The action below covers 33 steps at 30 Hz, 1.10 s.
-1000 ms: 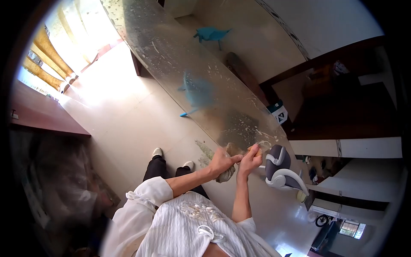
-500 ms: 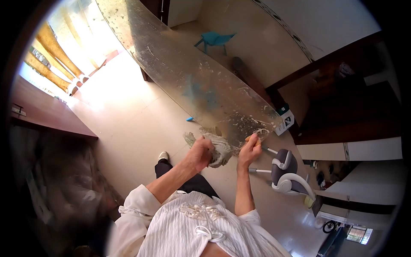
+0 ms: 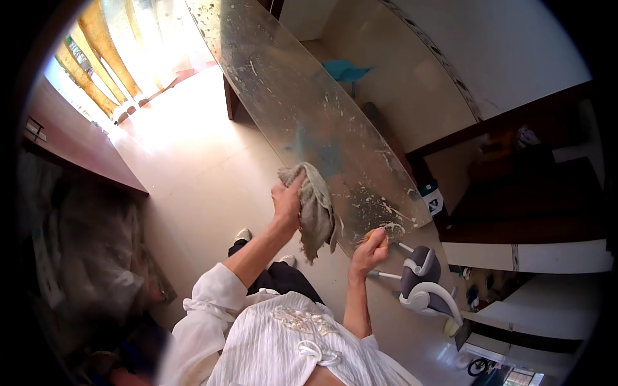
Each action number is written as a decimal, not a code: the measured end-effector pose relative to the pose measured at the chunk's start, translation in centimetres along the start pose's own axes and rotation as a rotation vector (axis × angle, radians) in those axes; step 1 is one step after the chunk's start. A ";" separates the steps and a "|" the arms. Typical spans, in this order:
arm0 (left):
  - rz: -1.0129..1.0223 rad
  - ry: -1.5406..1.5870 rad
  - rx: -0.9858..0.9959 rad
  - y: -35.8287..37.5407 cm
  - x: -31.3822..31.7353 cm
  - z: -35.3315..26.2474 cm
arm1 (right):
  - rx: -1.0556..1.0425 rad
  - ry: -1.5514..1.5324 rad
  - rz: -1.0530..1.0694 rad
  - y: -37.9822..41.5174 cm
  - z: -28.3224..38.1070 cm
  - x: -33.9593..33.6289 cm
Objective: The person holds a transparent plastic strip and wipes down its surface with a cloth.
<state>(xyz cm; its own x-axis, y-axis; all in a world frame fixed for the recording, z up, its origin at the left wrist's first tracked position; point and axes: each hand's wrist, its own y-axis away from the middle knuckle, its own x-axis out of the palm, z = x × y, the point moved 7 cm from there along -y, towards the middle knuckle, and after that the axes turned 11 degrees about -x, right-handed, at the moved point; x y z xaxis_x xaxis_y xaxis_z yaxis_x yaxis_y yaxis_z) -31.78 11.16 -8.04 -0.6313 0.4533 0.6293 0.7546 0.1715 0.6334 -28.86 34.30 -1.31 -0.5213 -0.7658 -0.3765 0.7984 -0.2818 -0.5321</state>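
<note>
A grey-green cloth (image 3: 315, 215) hangs bunched from my left hand (image 3: 287, 201), its fingers wrapped round the upper part, beside the near edge of a long transparent sheet (image 3: 283, 71). White flecks and scratches mark the sheet, most thickly at its near right end. At that end my right hand (image 3: 370, 252) is closed around a small orange-brown thing (image 3: 375, 235), mostly hidden by the fingers, close above the sheet's corner.
A grey and white chair (image 3: 425, 280) stands right of my right hand. Beyond the sheet is a blue stool (image 3: 347, 69). A reddish cabinet (image 3: 90, 138) and plastic-covered items (image 3: 96, 251) are at the left. My shoes are on the tiled floor (image 3: 193, 161).
My left hand has moved up and left with the cloth, which now hangs longer and lower. My right hand has moved slightly down and left. The view has shifted a little.
</note>
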 end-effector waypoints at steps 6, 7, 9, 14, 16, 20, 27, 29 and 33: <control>0.085 0.026 0.006 -4.2 1.2 -1.2 | -0.036 0.024 -0.047 -0.2 0.0 0.1; 0.103 -0.067 0.047 -3.7 1.5 0.4 | 0.051 -0.005 -0.066 -0.4 -0.9 0.0; 0.122 -0.237 0.082 -1.4 2.1 3.6 | 0.138 -0.035 -0.074 -0.3 -1.3 0.0; 0.025 -0.502 -0.077 1.4 1.2 9.7 | 0.191 0.001 -0.123 0.7 -4.4 -2.2; 0.011 -0.548 -0.219 1.1 0.5 11.5 | 0.175 0.046 -0.106 1.1 -4.8 -3.5; -0.032 -0.252 -0.017 -0.8 1.7 8.0 | 0.176 0.068 -0.152 1.0 -5.0 -5.3; 0.017 -0.099 0.203 -5.1 2.4 -3.2 | 0.172 0.040 -0.109 2.3 -5.1 -4.4; 0.068 -0.165 0.254 -4.0 2.2 -0.6 | 0.233 0.020 -0.111 2.3 -5.8 -4.3; 0.048 -0.447 0.132 -0.3 1.0 8.3 | 0.209 0.010 -0.073 2.6 -6.1 -3.8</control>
<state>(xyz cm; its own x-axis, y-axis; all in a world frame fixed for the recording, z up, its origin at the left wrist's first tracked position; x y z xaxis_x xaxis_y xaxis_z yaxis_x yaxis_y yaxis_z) -31.18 18.80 -11.34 -0.4777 0.7910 0.3823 0.8156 0.2376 0.5277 -26.67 40.02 -5.88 -0.5818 -0.7337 -0.3511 0.8033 -0.4507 -0.3894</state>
